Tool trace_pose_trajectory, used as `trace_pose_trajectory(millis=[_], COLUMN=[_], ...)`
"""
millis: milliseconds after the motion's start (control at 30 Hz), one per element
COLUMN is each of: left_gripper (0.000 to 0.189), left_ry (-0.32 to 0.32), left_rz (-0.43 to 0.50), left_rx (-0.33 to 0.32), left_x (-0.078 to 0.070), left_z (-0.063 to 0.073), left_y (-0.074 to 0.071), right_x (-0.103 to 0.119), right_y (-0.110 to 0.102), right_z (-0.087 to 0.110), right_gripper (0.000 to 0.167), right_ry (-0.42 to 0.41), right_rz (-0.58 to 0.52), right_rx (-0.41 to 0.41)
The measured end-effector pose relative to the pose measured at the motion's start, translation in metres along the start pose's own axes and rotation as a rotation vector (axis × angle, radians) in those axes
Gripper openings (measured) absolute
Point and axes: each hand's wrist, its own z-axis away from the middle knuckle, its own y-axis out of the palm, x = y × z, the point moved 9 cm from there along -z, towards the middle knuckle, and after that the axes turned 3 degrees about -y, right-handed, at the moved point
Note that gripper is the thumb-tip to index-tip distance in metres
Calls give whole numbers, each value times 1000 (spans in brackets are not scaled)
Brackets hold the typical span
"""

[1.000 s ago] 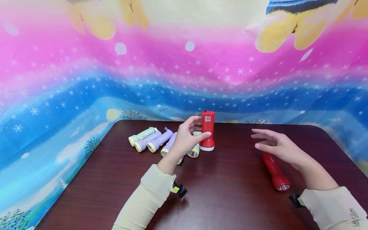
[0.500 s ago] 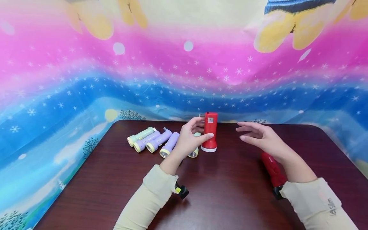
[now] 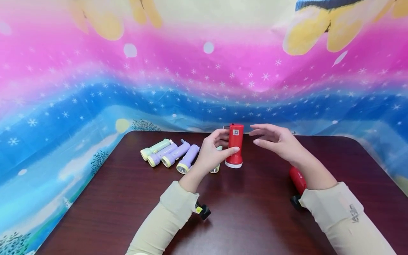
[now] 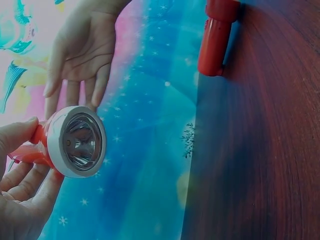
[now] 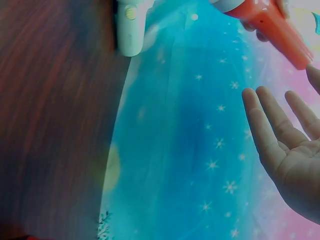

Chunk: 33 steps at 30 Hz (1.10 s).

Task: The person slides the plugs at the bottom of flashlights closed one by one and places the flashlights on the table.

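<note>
One red flashlight (image 3: 236,141) is hanging lens-down from pinching left hand (image 3: 213,151), near far table edge (image 3: 322,140); spread right hand (image 3: 275,140) is hovering just right, gap between.

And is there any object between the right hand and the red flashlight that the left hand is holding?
Nothing visible: the head view shows only a gap between the right hand and the white-rimmed red flashlight. The second red flashlight lies on the table, outside that gap.

4 flashlights (image 3: 176,154) lie on the table (image 3: 251,219), left of the left hand (image 3: 213,151). Rightward come the held flashlight (image 3: 236,140), the right hand (image 3: 275,139), then 1 more flashlight (image 3: 298,180).
</note>
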Motion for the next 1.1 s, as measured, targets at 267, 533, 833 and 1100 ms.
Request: trace_pose_trajectory(millis=[267,533,833,1100], left_gripper=[56,55,55,55], left_ry=[8,14,21,15], left_rz=[4,28,41,27], left_rx=[10,14,22,30], left_x=[-1,-2,-2,-1], left_z=[-1,-1,0,0], left_y=[5,8,10,12], right_x=[15,24,24,28], right_y=[1,5,10,14], right_z=[-9,-12,-17,-19], right_gripper=[56,53,51,57], right_ry=[-45,-79,-132,-178], right_rz=[11,-18,-36,-12], right_rx=[11,-10,-23,-27])
